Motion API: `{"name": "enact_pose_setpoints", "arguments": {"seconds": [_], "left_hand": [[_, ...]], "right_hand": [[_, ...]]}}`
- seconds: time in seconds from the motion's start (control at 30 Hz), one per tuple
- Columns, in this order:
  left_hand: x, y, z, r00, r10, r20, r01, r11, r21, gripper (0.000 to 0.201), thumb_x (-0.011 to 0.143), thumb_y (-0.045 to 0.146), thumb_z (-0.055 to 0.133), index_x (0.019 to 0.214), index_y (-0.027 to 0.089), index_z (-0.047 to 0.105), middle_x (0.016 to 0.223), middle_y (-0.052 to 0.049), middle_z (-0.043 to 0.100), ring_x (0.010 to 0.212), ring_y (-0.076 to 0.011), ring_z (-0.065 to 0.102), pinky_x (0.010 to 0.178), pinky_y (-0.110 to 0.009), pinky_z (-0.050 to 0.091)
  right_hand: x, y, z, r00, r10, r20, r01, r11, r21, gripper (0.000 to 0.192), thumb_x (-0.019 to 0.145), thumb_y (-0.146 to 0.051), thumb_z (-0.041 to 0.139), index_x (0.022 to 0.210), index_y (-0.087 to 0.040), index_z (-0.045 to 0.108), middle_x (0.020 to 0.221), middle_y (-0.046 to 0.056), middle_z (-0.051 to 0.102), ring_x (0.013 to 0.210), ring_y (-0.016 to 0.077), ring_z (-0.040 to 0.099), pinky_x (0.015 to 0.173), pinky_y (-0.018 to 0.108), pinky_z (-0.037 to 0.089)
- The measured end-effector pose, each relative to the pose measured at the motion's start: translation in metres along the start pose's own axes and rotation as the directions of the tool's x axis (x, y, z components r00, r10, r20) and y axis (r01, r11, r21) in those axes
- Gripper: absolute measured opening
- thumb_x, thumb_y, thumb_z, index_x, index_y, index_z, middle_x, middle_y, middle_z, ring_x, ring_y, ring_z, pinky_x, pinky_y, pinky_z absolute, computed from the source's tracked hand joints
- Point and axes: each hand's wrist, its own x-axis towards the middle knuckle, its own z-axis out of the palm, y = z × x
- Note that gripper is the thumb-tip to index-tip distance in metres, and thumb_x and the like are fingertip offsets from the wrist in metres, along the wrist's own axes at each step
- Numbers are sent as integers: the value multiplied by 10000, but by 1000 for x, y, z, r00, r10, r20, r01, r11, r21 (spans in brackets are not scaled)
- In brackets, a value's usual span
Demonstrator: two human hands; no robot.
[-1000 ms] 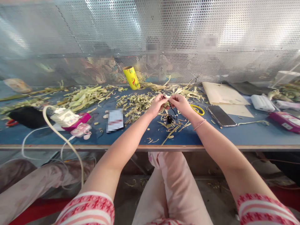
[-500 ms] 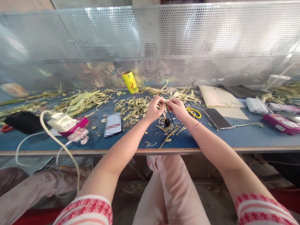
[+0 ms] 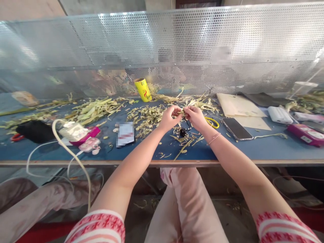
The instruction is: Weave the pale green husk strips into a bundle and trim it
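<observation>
Over the blue table, my left hand (image 3: pixel 171 118) and my right hand (image 3: pixel 195 116) meet with their fingertips close together. A thin black cord (image 3: pixel 189 127) hangs from the pinched fingers of my right hand, which wears a thin bracelet at the wrist. It runs down to a small dark bundle (image 3: pixel 182 132) on the table. My left thumb and fingers are closed near the same spot, but what lies between them is too small to make out. Dry pale-green leaf strips (image 3: pixel 145 116) lie around and behind both hands. Beside my right wrist is a yellow loop-shaped handle (image 3: pixel 212 123).
A yellow cardboard tube (image 3: pixel 142 90) leans before the perforated metal screen (image 3: pixel 197 40). On the right lie a phone (image 3: pixel 238 129), brown card (image 3: pixel 240 104) and a magenta case (image 3: pixel 305 135). At left are a cabled charger (image 3: pixel 74 131), a black pouch (image 3: pixel 36 131) and a pale packet (image 3: pixel 126 133).
The view has shifted slightly, so most things appear a little further right. My fingertips have parted slightly, and the black cord stays at my right hand.
</observation>
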Motion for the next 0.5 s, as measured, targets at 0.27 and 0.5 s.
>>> {"name": "enact_pose_setpoints", "arguments": {"seconds": [0.27,0.5], "left_hand": [[1,-1,3,997,-69,-47,66,997,-49,205,769,253,625,953,184,569,866,-37,652,753,-120,609,728,-256,487],[2,-9,1,998,-55,-1,55,998,-9,199,815,327,594,960,191,609,758,-18,618,694,-131,577,676,-256,454]], "right_hand": [[-1,-1,2,999,-39,6,39,999,11,342,727,-464,689,699,-201,472,586,-53,446,521,64,416,511,208,355],[2,-4,-9,984,-170,56,177,969,-173,260,778,-414,635,734,-210,480,616,-46,456,560,88,445,574,245,401]]}}
